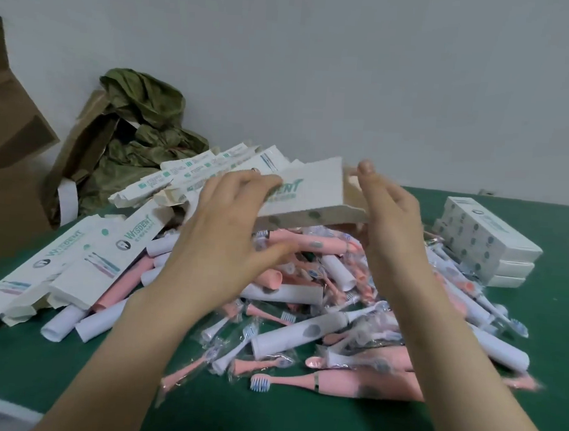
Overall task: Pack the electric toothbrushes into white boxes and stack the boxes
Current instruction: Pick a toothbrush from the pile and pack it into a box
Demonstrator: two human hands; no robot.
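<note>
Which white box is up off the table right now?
The white box held between the left hand and right hand, above the toothbrush pile. The flat boxes at left and the closed stack at right all rest on the table.

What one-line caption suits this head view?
Left hand and right hand hold a white box above a toothbrush pile on a green table; stacked boxes at right.
</note>
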